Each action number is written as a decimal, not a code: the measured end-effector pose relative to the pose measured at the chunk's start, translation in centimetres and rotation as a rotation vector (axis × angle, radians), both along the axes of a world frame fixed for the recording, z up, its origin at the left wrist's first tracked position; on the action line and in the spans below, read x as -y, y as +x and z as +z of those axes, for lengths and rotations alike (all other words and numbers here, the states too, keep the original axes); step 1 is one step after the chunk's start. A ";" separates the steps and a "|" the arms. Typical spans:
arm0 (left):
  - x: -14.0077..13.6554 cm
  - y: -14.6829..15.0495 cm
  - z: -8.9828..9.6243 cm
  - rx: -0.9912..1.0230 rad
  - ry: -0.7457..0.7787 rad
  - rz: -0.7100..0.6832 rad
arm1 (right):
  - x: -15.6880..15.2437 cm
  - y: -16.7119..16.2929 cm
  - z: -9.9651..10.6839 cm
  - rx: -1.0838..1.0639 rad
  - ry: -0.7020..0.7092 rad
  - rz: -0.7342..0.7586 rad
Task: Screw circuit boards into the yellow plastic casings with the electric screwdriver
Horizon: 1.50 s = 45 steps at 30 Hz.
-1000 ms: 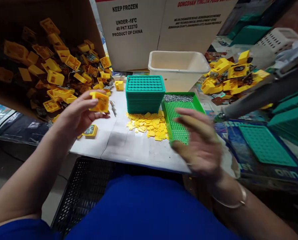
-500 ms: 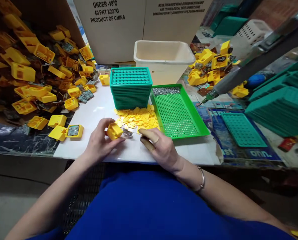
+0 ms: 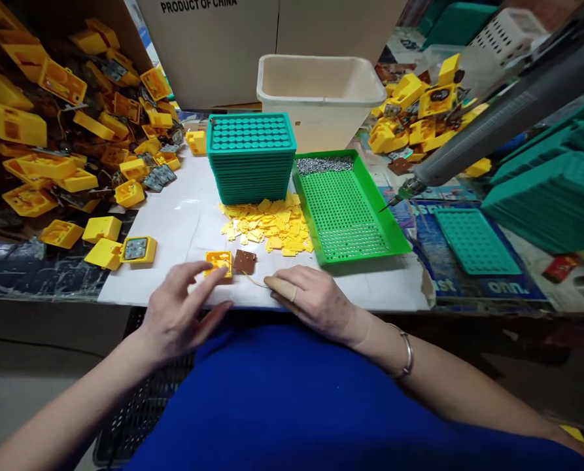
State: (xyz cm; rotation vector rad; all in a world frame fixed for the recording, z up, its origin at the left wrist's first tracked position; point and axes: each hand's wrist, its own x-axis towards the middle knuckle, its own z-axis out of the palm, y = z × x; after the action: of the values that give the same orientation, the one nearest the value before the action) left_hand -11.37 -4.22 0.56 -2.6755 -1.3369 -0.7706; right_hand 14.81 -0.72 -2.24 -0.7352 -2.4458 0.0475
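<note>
A small yellow plastic housing [image 3: 218, 265] lies on the white work surface with its open side up. My left hand [image 3: 181, 311] has its fingers apart, the index fingertip touching the housing and the thumb lower down, away from it. Just right of the housing lies a brown circuit board [image 3: 245, 261]. A thin pale wire [image 3: 253, 280] runs from near the board to my right hand [image 3: 316, 301]. Tan finger covers are on that hand's thumb and forefinger, which are pinched together on the wire's end.
Loose yellow flat pieces [image 3: 272, 226] lie before a stack of teal trays [image 3: 252, 173]. A green tray [image 3: 387, 226] of screws stands right, under a hanging electric screwdriver [image 3: 419, 180]. Yellow housings [image 3: 19, 124] heap at left. A cream bin [image 3: 321, 101] stands behind.
The yellow housing has gone from my left hand down onto the surface, and that hand has opened. The board now lies flat, brown side up. My right hand has lowered slightly.
</note>
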 end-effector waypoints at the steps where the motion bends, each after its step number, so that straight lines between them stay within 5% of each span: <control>1: -0.2 -0.5 0.5 0.009 -0.066 0.025 | 0.1 0.0 0.0 -0.001 -0.018 -0.043; 7: -3.2 -2.3 2.0 -0.060 -0.491 -0.115 | 0.0 -0.3 0.0 0.146 -0.034 -0.130; 22: -3.4 0.1 1.6 0.104 -0.748 0.003 | -1.1 -0.3 2.3 0.399 -0.364 -0.053; 25: -2.7 1.1 1.1 0.185 -0.701 0.037 | -1.3 -0.5 2.1 0.164 -0.554 -0.153; 27: -2.2 1.9 0.7 0.215 -0.681 0.065 | -1.4 -0.7 1.7 -0.150 -0.805 -0.179; 30: -1.7 3.3 0.1 0.275 -0.637 0.075 | -1.2 -0.9 1.0 -0.581 -1.282 -0.103; 32: -1.6 4.1 -0.2 0.336 -0.601 0.065 | -1.1 -0.9 0.8 -0.680 -1.411 -0.040; 34: -1.7 4.7 -0.4 0.398 -0.570 0.043 | -1.2 -0.7 0.8 -0.630 -1.262 -0.009; 39: -2.0 5.7 -0.4 0.469 -0.503 -0.013 | -1.9 0.4 2.0 -0.292 -0.608 0.119; 43: -2.0 6.3 -0.4 0.487 -0.508 -0.080 | -2.6 0.3 3.1 -0.010 -0.482 0.095; 45: -1.9 6.6 -0.3 0.557 -0.626 -0.076 | -2.8 0.1 3.4 0.025 -0.468 0.030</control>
State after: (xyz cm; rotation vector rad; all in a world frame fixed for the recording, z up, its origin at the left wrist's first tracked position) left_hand -4.79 -2.31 0.22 -3.1204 -1.8638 -1.3842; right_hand 14.90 2.06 1.15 -0.8962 -2.4935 0.6423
